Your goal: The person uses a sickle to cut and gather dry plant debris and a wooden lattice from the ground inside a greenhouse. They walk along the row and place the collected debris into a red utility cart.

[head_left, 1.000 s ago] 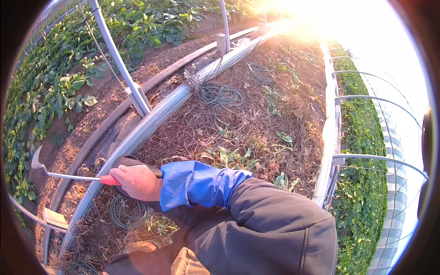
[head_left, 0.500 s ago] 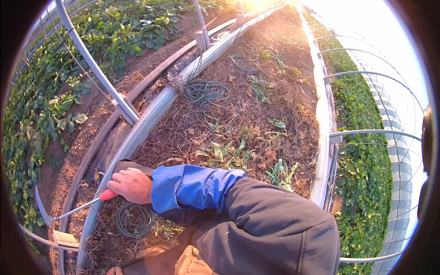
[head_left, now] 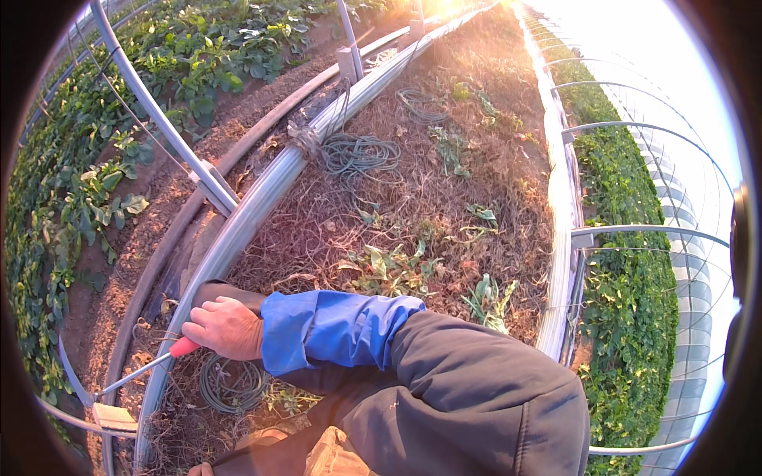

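Between two rails (head_left: 252, 205), ground (head_left: 508, 103) lies strewn with dry stalks (head_left: 294, 246), green crops (head_left: 631, 317) either side. At near left, the right hand (head_left: 226, 327) grips a sickle (head_left: 151, 366) across the left rail: red handle (head_left: 183, 347), thin shaft (head_left: 131, 376), curved blade (head_left: 73, 371). What the barely visible left hand (head_left: 200, 470) holds, I cannot tell.

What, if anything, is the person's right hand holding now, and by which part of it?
The right hand holds a sickle-like tool by its red handle; the curved blade is at the far end, to the left.
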